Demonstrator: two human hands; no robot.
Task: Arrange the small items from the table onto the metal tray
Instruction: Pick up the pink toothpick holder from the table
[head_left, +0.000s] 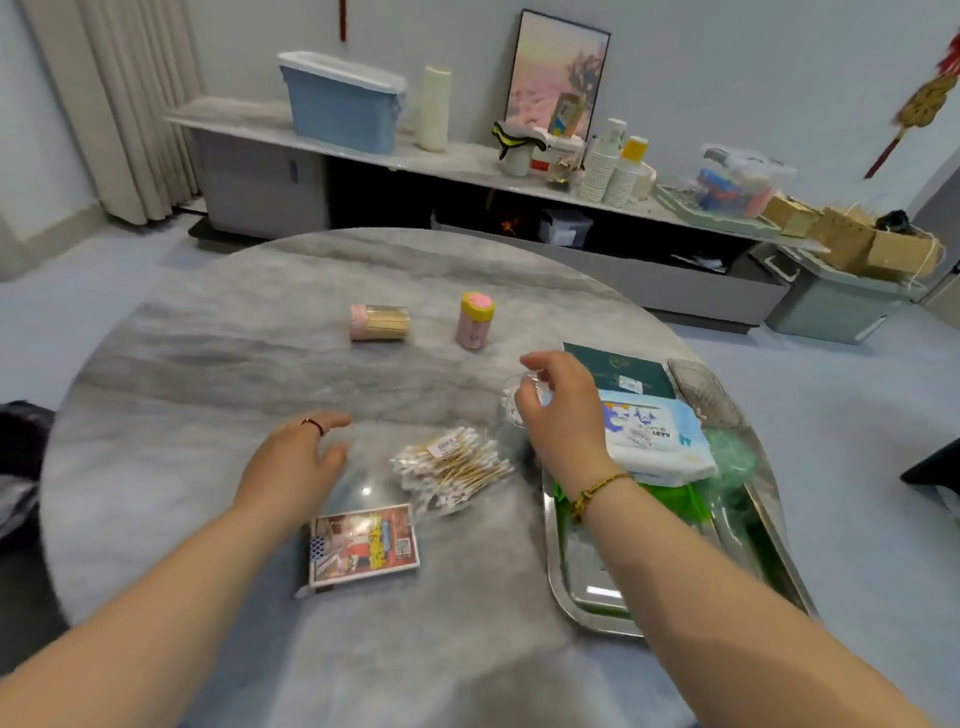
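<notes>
A round table (208, 374) fills the middle of the frame, and the tray (582, 597) is set at its lower right edge, already loaded with a wipes pack (654, 441), a green bag (680, 501) and a dark booklet (618, 366). Left on the table are a card box (363, 545) at lower centre, a swab bundle (452, 467) beside the tray, a toothpick jar (379, 323) lying on its side and a pink bottle (475, 319) upright at upper centre. The right hand (561, 410) is curled around a clear container (514, 402) at the tray's far corner; whether it is truly gripped cannot be told. The left hand (296, 462) hovers loose, holding nothing. The tray overhangs the table edge, so added weight might tip it; the swab bundle could scatter if brushed.
</notes>
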